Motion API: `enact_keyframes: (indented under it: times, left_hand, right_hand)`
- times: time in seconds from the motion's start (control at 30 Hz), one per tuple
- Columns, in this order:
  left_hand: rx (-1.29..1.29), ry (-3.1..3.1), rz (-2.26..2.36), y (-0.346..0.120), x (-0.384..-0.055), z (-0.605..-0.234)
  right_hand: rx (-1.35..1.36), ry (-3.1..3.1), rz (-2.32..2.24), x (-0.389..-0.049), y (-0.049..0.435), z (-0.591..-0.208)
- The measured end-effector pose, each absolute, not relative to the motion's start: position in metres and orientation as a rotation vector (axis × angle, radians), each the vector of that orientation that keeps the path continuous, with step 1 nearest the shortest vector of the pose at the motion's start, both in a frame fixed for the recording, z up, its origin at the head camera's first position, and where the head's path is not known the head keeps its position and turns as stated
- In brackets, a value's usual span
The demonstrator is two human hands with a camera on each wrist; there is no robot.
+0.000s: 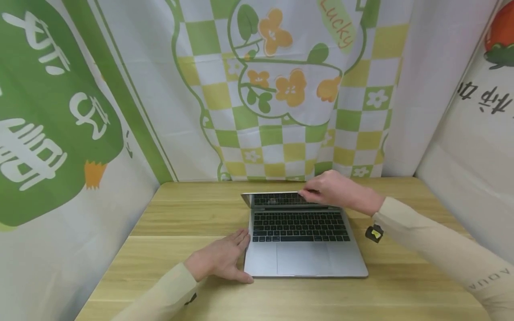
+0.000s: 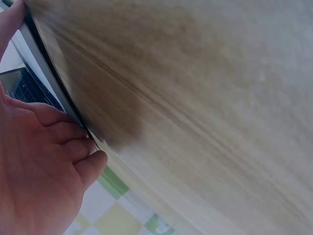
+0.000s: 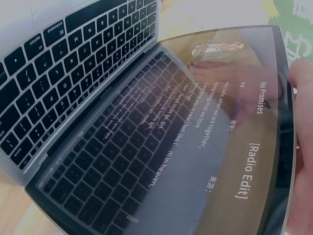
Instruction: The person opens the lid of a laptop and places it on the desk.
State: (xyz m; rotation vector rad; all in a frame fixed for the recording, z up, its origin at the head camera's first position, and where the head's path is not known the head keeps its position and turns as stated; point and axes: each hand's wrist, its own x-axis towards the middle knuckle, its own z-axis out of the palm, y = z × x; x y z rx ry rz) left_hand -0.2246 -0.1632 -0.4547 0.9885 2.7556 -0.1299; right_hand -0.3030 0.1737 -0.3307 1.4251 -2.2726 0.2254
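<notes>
A silver laptop (image 1: 303,258) sits on the wooden table with its black keyboard (image 1: 301,225) uncovered. Its screen (image 1: 277,199) stands raised at the back, looking narrow in the head view. My right hand (image 1: 333,191) pinches the screen's top edge toward the right. In the right wrist view, lyrics such as "No Promises" show on the lit screen (image 3: 195,147), along with a reflection of the keys. Along the laptop's left side lies my left hand (image 1: 222,257), fingers extended against the edge and thumb by the front corner. Its palm (image 2: 39,166) faces the left wrist camera.
The pale wooden table (image 1: 180,214) runs back to a green-and-yellow checked curtain (image 1: 289,147) with flowers. Printed cloth walls hang at both sides, a green one (image 1: 60,111) on the left. A small dark device (image 1: 374,233) hangs at my right cuff.
</notes>
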Motion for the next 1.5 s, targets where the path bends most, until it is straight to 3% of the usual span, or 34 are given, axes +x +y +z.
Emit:
enact_keyframes:
  times: [0.53,1.5]
  left_hand:
    - [0.990,2.754,-0.080,-0.164,-0.225,-0.454]
    - [0.970,2.736,-0.064,-0.165,-0.225,-0.455]
  right_hand:
    - [1.338,-2.309,0.122,-0.320,0.177,-0.320]
    - [1.232,-2.666,0.481,-0.334,0.185,-0.306]
